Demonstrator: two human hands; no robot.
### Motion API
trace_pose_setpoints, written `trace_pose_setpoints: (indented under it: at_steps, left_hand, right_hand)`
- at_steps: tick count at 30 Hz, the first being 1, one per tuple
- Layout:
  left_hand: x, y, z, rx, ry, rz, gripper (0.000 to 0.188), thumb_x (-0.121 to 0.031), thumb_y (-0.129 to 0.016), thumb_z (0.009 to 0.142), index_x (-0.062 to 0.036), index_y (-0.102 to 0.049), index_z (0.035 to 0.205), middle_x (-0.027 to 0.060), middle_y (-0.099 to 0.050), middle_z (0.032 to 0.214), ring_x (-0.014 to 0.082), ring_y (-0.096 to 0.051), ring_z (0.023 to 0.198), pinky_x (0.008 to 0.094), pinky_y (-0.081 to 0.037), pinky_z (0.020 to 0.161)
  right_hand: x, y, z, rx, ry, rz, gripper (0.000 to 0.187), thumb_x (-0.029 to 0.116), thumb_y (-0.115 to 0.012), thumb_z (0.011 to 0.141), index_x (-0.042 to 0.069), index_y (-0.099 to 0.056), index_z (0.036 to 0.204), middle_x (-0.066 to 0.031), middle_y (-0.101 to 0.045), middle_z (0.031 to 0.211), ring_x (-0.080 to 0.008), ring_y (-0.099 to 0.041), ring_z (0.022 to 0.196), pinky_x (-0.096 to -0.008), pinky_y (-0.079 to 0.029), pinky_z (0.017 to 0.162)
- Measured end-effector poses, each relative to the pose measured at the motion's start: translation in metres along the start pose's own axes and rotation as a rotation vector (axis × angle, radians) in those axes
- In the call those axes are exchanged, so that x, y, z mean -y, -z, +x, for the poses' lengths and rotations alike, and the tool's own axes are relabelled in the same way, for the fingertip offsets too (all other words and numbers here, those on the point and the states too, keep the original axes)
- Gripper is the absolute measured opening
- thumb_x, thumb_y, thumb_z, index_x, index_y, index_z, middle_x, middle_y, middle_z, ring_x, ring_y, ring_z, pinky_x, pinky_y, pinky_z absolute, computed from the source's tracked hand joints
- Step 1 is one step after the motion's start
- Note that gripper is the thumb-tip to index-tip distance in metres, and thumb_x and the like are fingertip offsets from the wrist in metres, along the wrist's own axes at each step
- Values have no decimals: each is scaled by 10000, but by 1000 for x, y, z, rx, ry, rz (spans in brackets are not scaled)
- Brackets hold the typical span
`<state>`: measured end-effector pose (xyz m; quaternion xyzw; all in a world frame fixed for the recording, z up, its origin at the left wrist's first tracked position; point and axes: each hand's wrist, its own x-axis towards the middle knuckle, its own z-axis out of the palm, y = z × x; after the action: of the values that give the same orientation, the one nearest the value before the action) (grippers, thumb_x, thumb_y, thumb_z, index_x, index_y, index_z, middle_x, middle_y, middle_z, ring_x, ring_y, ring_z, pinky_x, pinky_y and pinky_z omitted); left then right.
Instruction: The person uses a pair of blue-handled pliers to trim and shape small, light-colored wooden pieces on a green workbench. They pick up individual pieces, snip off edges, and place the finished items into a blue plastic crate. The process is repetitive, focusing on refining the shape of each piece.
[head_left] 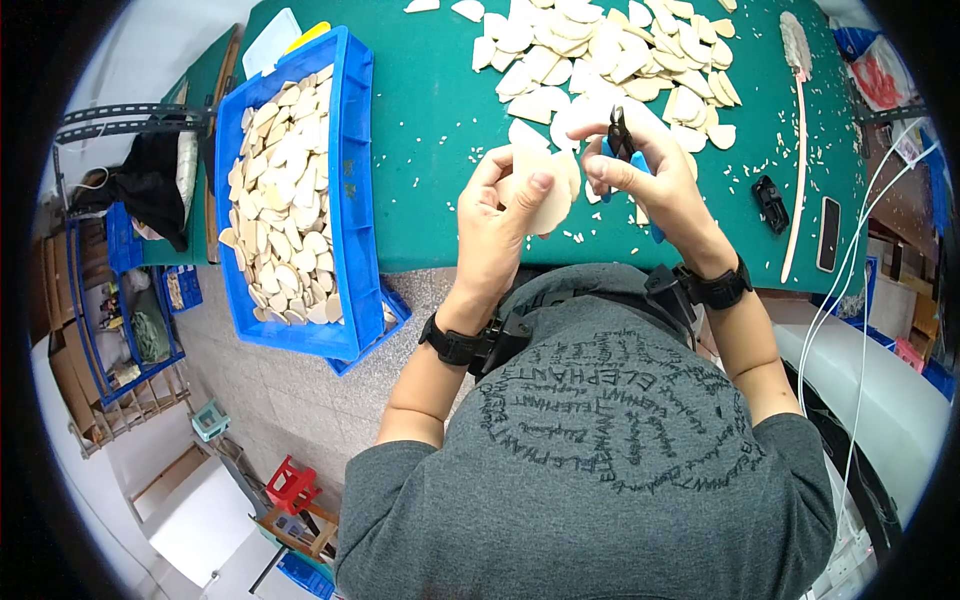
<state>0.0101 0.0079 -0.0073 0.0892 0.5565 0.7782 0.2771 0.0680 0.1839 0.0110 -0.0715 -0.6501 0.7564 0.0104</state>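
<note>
My left hand (pixel 492 222) is closed on a few flat, cream-coloured, rounded pieces (pixel 550 212), with the thumb lying across their face. In my right hand (pixel 672 178) is a pair of cutting pliers (pixel 620 135) with dark jaws and blue handles. The plier jaws point away from me, and the fingers of that hand reach close to the pieces' right edge. Just beyond both hands, a large loose heap of similar cream pieces (pixel 590 45) spreads over the green table cover (pixel 430 150).
At the left, a blue crate (pixel 352 170) full of cream pieces stands at the table's edge. Small pale scraps litter the cover. To the right lie a long-handled brush (pixel 796 50), a small black object (pixel 770 204) and a phone (pixel 829 234); white cables (pixel 862 250) hang beside them.
</note>
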Motion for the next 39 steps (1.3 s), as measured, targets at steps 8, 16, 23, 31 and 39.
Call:
trace_pose_setpoints:
  at_steps: [8,16,23,31,39]
  left_hand:
    - [-9,7,-3,94,104,-111,325,-254,-671,859,-33,-536,1056,37,-626,851,72,-594,686,184,-461,519]
    - [-24,26,-11,141,66,184,280,-199,-728,809,-27,-619,1002,36,-647,908,95,-608,829,235,-501,725]
    - [-26,58,-22,220,66,427,274,-218,-720,813,-20,-632,980,17,-647,905,89,-586,847,256,-485,767]
    - [-85,269,-36,-1002,-364,1274,455,-285,-619,888,6,-509,1220,206,-580,1095,271,-552,1026,385,-424,903]
    - [30,156,66,-194,-436,1383,275,-281,-695,796,-51,-656,941,126,-624,971,296,-549,956,383,-416,865]
  right_hand:
    - [-3,-13,12,131,-91,262,232,224,-666,848,26,-598,949,-19,-587,788,-94,-551,705,-232,-435,628]
    - [5,-30,29,222,-186,21,326,339,-691,822,64,-611,977,15,-554,840,-60,-493,789,-220,-410,685]
    - [-7,-60,46,327,-260,2,287,342,-663,842,73,-608,926,23,-550,813,-58,-481,732,-210,-390,650]
    - [-61,1,29,-190,-579,517,377,404,-480,921,48,-571,1007,-120,-617,872,-213,-618,819,-413,-528,776]
    - [-79,26,-17,-332,-548,394,481,407,-527,889,53,-543,1213,-58,-593,895,-152,-576,838,-361,-510,719]
